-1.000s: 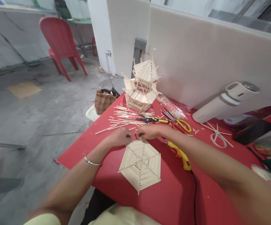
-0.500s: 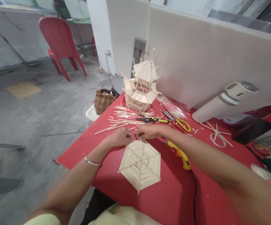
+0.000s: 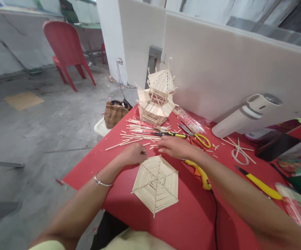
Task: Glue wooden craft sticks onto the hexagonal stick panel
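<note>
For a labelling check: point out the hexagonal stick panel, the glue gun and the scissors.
hexagonal stick panel [image 3: 156,182]: head view, its centre.
glue gun [image 3: 203,179]: head view, yellow body.
scissors [image 3: 186,129]: head view, metal blades.

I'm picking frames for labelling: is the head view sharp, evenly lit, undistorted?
Head view: stick hexagon and left hand sharp; right hand slightly blurred; light even, shadows soft, no glare; wide lens bends the white partition edge.

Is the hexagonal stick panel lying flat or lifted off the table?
Flat. The hexagonal stick panel rests fully on the red table; the left hand sits at its far edge.
</note>
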Demonstrator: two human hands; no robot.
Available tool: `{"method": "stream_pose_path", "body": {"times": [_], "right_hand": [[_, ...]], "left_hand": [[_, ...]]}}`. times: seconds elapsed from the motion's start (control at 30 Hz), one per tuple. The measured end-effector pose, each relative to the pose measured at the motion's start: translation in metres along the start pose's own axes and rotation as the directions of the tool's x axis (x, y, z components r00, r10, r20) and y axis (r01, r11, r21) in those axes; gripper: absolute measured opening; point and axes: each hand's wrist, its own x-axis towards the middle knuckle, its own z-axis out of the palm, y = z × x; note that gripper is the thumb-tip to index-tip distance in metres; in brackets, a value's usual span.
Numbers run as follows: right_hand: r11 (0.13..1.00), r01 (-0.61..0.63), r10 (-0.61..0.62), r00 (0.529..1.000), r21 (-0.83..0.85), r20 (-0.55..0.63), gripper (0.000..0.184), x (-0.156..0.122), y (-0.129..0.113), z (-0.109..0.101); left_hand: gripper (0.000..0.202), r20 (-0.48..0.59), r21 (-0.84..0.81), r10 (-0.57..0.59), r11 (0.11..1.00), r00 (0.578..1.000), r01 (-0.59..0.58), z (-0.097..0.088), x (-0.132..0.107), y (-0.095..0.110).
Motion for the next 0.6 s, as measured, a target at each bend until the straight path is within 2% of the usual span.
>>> {"method": "stream_pose_path", "body": {"times": [0.07, 0.13, 0.2, 0.27, 0.33, 0.37, 0.4, 0.47, 0.6], "right_hand": [[0.994, -0.099, 0.106, 0.958, 0.041, -0.268, 0.026, -0.039, 0.005, 0.005], [0.957, -0.228, 0.283, 0.865, 0.178, -0.414, 0.029, -0.082, 0.013, 0.021], [0.878, -0.357, 0.471, 0.756, 0.317, -0.454, 0.035, -0.123, 0.022, 0.046], [0.768, -0.464, 0.638, 0.61, 0.441, -0.47, 0.04, -0.155, 0.032, 0.078], [0.632, -0.557, 0.775, 0.459, 0.539, -0.434, 0.045, -0.175, 0.038, 0.11], [0.571, -0.586, 0.821, 0.403, 0.574, -0.404, 0.048, -0.179, 0.039, 0.123], [0.522, -0.598, 0.853, 0.366, 0.608, -0.372, 0.051, -0.181, 0.039, 0.134], [0.456, -0.602, 0.889, 0.35, 0.655, -0.296, 0.054, -0.178, 0.038, 0.147], [0.452, -0.605, 0.881, 0.418, 0.655, -0.223, 0.049, -0.162, 0.036, 0.149]], "left_hand": [[0.014, 0.012, 0.002, -0.008, 1.0, 1.0, 0.008, 0.0, 0.0, 0.0], [0.012, 0.018, 0.001, -0.011, 1.0, 1.0, 0.011, 0.001, 0.001, -0.001], [0.012, 0.018, -0.005, -0.013, 1.0, 1.0, 0.013, 0.001, 0.001, -0.002], [0.012, 0.018, -0.007, -0.018, 1.0, 1.0, 0.018, 0.001, 0.001, -0.002], [0.013, 0.019, -0.005, -0.024, 1.0, 1.0, 0.024, 0.0, 0.001, 0.0], [0.013, 0.019, -0.003, -0.027, 1.0, 0.999, 0.027, 0.0, 0.001, 0.0], [0.014, 0.018, -0.001, -0.031, 1.0, 0.999, 0.031, 0.0, 0.001, 0.001], [0.014, 0.013, 0.005, -0.042, 0.999, 0.999, 0.042, 0.0, 0.001, 0.001], [0.013, -0.003, 0.024, -0.075, 0.997, 0.997, 0.075, 0.002, 0.002, 0.001]]}}
